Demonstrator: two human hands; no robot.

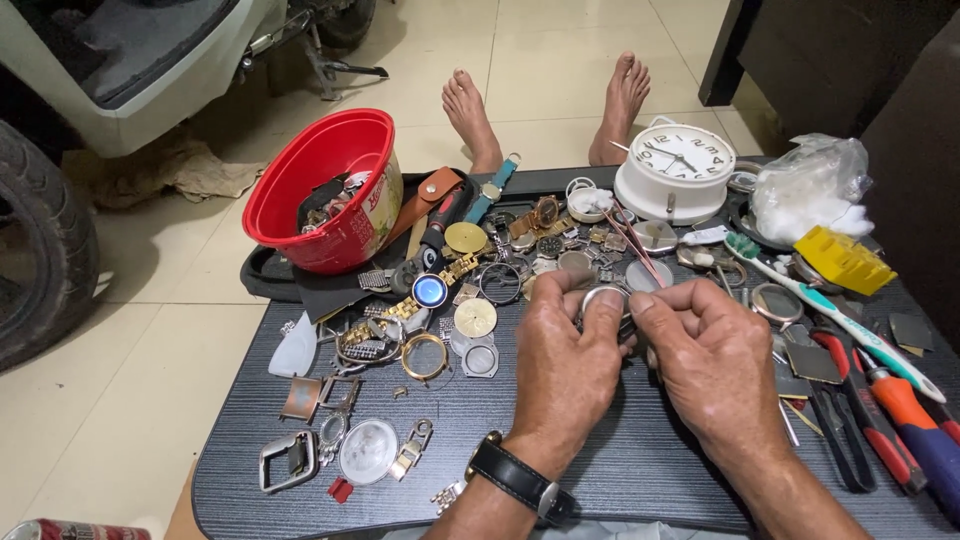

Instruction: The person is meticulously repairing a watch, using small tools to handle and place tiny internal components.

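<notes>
My left hand [566,365] and my right hand [715,365] meet over the middle of a dark low table [650,470]. Both pinch one small round silver watch case [603,297] between thumbs and fingertips. A black strap watch [520,480] is on my left wrist. Loose watch parts [470,300] lie just beyond the hands: dials, bezels, a gold bracelet, a blue-faced watch head [430,290].
A red plastic bowl [325,190] holding straps sits at the back left. A white alarm clock [676,170] stands at the back, a plastic bag [810,185] and yellow block [845,260] to its right. A toothbrush [830,310], pliers and screwdrivers [905,415] lie right. Bare feet [545,105] rest beyond.
</notes>
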